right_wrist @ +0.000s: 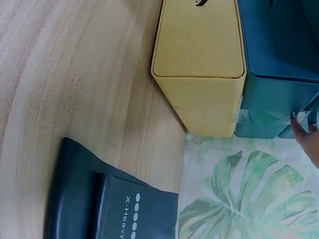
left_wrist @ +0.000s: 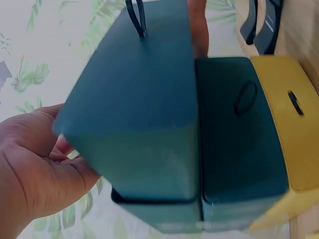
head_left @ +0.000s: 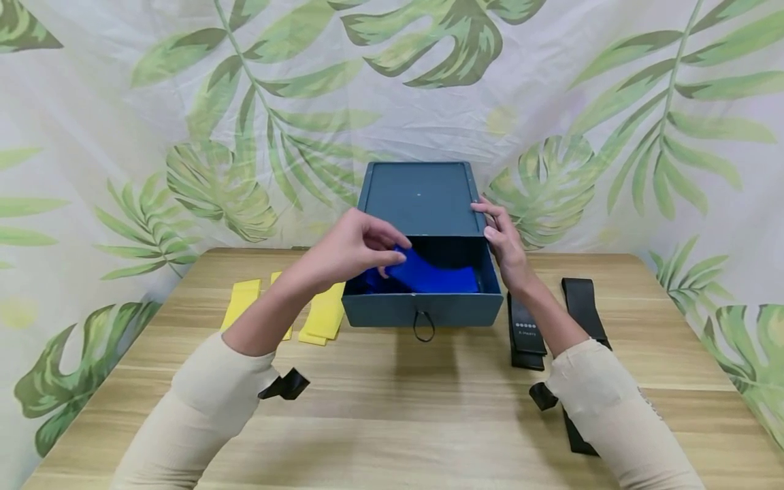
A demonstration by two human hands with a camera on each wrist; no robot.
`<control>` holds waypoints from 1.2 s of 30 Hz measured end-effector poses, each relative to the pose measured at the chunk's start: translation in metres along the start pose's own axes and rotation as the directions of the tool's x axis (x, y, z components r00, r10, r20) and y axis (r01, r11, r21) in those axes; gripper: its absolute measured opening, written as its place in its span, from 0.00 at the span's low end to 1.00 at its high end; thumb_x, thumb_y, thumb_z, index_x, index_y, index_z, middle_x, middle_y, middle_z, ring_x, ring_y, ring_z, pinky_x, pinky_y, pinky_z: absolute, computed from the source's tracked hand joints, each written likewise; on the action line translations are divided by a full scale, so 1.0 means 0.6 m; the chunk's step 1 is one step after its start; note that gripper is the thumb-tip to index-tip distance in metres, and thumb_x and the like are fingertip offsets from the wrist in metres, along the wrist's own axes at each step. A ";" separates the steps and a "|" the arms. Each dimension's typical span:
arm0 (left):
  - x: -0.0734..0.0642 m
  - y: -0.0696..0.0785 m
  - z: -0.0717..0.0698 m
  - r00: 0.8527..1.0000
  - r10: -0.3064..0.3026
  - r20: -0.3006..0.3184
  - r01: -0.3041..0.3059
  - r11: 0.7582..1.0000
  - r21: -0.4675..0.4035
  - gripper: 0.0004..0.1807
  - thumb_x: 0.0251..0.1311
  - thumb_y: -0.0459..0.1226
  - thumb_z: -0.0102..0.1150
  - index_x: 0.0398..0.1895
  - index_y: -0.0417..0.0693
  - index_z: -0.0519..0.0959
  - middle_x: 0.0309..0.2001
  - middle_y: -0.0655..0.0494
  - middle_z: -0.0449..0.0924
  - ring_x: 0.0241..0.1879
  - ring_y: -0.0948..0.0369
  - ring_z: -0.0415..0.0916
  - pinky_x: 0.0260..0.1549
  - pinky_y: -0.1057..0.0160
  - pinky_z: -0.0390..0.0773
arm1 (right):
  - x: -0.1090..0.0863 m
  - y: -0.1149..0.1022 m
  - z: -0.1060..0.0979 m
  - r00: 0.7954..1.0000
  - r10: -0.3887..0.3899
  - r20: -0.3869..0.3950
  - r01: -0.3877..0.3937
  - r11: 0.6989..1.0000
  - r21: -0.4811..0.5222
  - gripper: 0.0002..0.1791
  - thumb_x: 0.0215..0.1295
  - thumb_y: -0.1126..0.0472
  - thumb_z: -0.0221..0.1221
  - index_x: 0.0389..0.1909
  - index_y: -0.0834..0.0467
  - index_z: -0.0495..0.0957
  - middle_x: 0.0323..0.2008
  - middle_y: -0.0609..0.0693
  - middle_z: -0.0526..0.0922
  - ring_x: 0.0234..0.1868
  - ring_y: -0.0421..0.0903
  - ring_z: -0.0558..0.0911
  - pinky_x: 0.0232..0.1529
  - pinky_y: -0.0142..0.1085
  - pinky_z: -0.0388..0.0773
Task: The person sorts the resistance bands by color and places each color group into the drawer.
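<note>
A dark teal drawer (head_left: pixel 422 309) is pulled out at the top of a stack of storage boxes. Inside it lies a blue resistance band (head_left: pixel 435 272), its left end raised toward my left hand (head_left: pixel 349 252). The thumb and fingers of that hand pinch this end over the drawer's left side. In the left wrist view, the drawer's wall hides the band, and the fingers reach in behind it. My right hand (head_left: pixel 508 248) rests its fingertips on the right side of the top box (head_left: pixel 419 197), close to its front corner.
Below the drawer, a second teal box (left_wrist: pixel 239 134) and a yellow box (left_wrist: pixel 294 119) make up the stack. Yellow bands (head_left: pixel 324 313) lie on the table to the left. Black bands, one marked X-Heavy (head_left: pixel 527 330), lie to the right. A leaf-patterned cloth (head_left: pixel 294 102) hangs behind.
</note>
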State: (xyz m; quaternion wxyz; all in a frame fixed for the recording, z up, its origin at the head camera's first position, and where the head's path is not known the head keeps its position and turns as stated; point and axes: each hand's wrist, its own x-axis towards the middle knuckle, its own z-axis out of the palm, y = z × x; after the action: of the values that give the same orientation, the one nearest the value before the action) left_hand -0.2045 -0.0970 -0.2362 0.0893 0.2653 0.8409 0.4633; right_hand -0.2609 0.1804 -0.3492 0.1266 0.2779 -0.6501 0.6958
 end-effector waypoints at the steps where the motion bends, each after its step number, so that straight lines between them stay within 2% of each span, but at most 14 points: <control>1: -0.003 -0.004 -0.002 1.000 -0.011 0.004 0.011 1.000 0.024 0.12 0.66 0.27 0.66 0.51 0.31 0.85 0.41 0.42 0.89 0.27 0.54 0.86 0.37 0.58 0.87 | -0.001 0.000 0.000 1.000 0.001 0.001 -0.001 1.000 0.000 0.26 0.71 0.57 0.47 0.66 0.62 0.70 0.80 0.66 0.50 0.83 0.58 0.46 0.81 0.56 0.39; 8: -0.013 -0.009 -0.006 0.999 -0.044 0.023 0.039 0.981 0.192 0.15 0.65 0.29 0.68 0.53 0.32 0.85 0.38 0.43 0.89 0.27 0.56 0.86 0.35 0.59 0.87 | -0.003 -0.001 -0.001 1.000 0.024 0.000 -0.024 1.000 -0.004 0.26 0.71 0.57 0.46 0.67 0.62 0.69 0.81 0.65 0.50 0.82 0.61 0.46 0.80 0.58 0.39; 13: -0.016 -0.004 0.004 0.999 -0.039 0.010 0.033 0.941 0.336 0.14 0.65 0.30 0.69 0.52 0.34 0.86 0.40 0.46 0.88 0.32 0.58 0.87 0.39 0.59 0.87 | -0.004 0.001 -0.001 1.000 0.026 0.001 -0.026 1.000 -0.004 0.26 0.71 0.57 0.46 0.67 0.63 0.69 0.81 0.64 0.50 0.82 0.61 0.46 0.80 0.57 0.39; 16: -0.019 0.004 0.013 0.999 -0.032 0.004 0.027 0.908 0.419 0.12 0.65 0.29 0.68 0.51 0.33 0.86 0.39 0.45 0.89 0.34 0.56 0.86 0.40 0.57 0.87 | -0.005 0.001 -0.001 1.000 0.024 0.002 -0.024 1.000 -0.003 0.26 0.71 0.57 0.46 0.67 0.62 0.69 0.81 0.64 0.50 0.82 0.61 0.46 0.80 0.56 0.39; 18: -0.022 0.010 0.019 1.000 -0.011 -0.008 0.014 0.873 0.488 0.11 0.66 0.28 0.66 0.50 0.31 0.86 0.41 0.43 0.88 0.36 0.54 0.86 0.47 0.54 0.85 | -0.005 0.001 -0.001 1.000 0.023 0.001 -0.023 1.000 -0.002 0.26 0.71 0.57 0.46 0.67 0.61 0.70 0.81 0.64 0.50 0.82 0.61 0.46 0.80 0.56 0.39; 20: -0.027 0.016 0.025 0.999 0.030 -0.028 -0.010 0.840 0.543 0.11 0.67 0.27 0.65 0.50 0.31 0.85 0.44 0.42 0.87 0.39 0.51 0.85 0.48 0.53 0.85 | -0.005 0.001 -0.001 1.000 0.024 0.001 -0.024 1.000 -0.002 0.26 0.71 0.57 0.46 0.67 0.61 0.70 0.81 0.64 0.50 0.82 0.61 0.46 0.80 0.57 0.39; 22: -0.034 0.019 0.031 0.991 0.112 -0.066 -0.052 0.808 0.586 0.10 0.67 0.27 0.65 0.48 0.32 0.86 0.45 0.42 0.85 0.40 0.50 0.84 0.47 0.54 0.84 | -0.004 0.001 -0.001 1.000 0.026 0.002 -0.026 1.000 -0.002 0.26 0.71 0.57 0.46 0.67 0.62 0.69 0.81 0.63 0.50 0.82 0.61 0.46 0.80 0.57 0.39; 23: -0.039 0.019 0.034 0.980 0.177 -0.088 -0.090 0.798 0.596 0.09 0.66 0.27 0.66 0.46 0.33 0.87 0.45 0.44 0.84 0.41 0.51 0.83 0.47 0.56 0.84 | -0.004 0.001 -0.001 1.000 0.026 0.003 -0.026 1.000 -0.001 0.26 0.71 0.57 0.46 0.67 0.62 0.69 0.81 0.63 0.50 0.82 0.61 0.46 0.80 0.57 0.38; 26: -0.055 0.021 0.043 0.926 0.358 -0.121 -0.244 0.810 0.534 0.04 0.63 0.27 0.68 0.40 0.36 0.88 0.38 0.50 0.84 0.34 0.57 0.80 0.33 0.63 0.82 | -0.004 0.000 0.000 1.000 0.027 0.006 -0.027 1.000 -0.001 0.26 0.71 0.57 0.46 0.67 0.63 0.69 0.81 0.64 0.50 0.82 0.61 0.45 0.80 0.58 0.38; 28: -0.067 0.021 0.050 0.903 0.421 -0.091 -0.343 0.831 0.437 0.01 0.63 0.27 0.69 0.36 0.39 0.88 0.30 0.56 0.82 0.25 0.64 0.75 0.26 0.66 0.77 | -0.004 -0.001 0.001 1.000 0.028 0.005 -0.028 1.000 -0.001 0.26 0.71 0.57 0.45 0.67 0.63 0.69 0.81 0.64 0.50 0.82 0.61 0.45 0.80 0.58 0.38; 29: -0.073 0.021 0.054 0.904 0.424 -0.055 -0.376 0.849 0.372 0.01 0.63 0.28 0.69 0.35 0.40 0.88 0.27 0.58 0.82 0.24 0.65 0.73 0.24 0.67 0.76 | -0.003 -0.002 0.001 1.000 0.028 0.005 -0.028 1.000 -0.001 0.26 0.71 0.57 0.45 0.67 0.63 0.69 0.81 0.64 0.50 0.82 0.61 0.45 0.80 0.58 0.38; 31: -0.084 0.018 0.063 0.923 0.383 0.042 -0.382 0.893 0.238 0.01 0.65 0.30 0.68 0.35 0.41 0.87 0.23 0.61 0.81 0.20 0.69 0.71 0.21 0.67 0.77 | -0.003 -0.003 0.002 1.000 0.029 0.006 -0.029 1.000 -0.003 0.27 0.71 0.57 0.46 0.68 0.63 0.68 0.81 0.63 0.50 0.82 0.60 0.46 0.80 0.57 0.39; 33: -0.093 0.010 0.072 0.942 0.305 0.143 -0.325 0.933 0.153 0.03 0.68 0.32 0.66 0.38 0.42 0.87 0.23 0.64 0.81 0.17 0.70 0.72 0.21 0.67 0.78 | -0.002 -0.004 0.002 1.000 0.029 0.005 -0.029 1.000 -0.004 0.27 0.71 0.57 0.46 0.68 0.64 0.68 0.81 0.63 0.51 0.82 0.60 0.46 0.80 0.57 0.39; 36: -0.099 -0.008 0.087 0.946 0.225 0.233 -0.251 0.964 0.087 0.04 0.71 0.34 0.64 0.41 0.41 0.85 0.27 0.62 0.85 0.18 0.70 0.76 0.24 0.66 0.83 | -0.001 -0.005 0.002 1.000 0.026 0.004 -0.026 1.000 -0.008 0.27 0.71 0.57 0.45 0.68 0.64 0.68 0.81 0.63 0.51 0.82 0.60 0.46 0.80 0.57 0.39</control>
State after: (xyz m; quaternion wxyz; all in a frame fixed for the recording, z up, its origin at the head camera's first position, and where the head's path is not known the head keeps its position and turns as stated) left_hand -0.1356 -0.0922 -0.2744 0.1102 0.4196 0.8129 0.3886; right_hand -0.2583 0.1795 -0.3470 0.1175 0.2704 -0.6566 0.6943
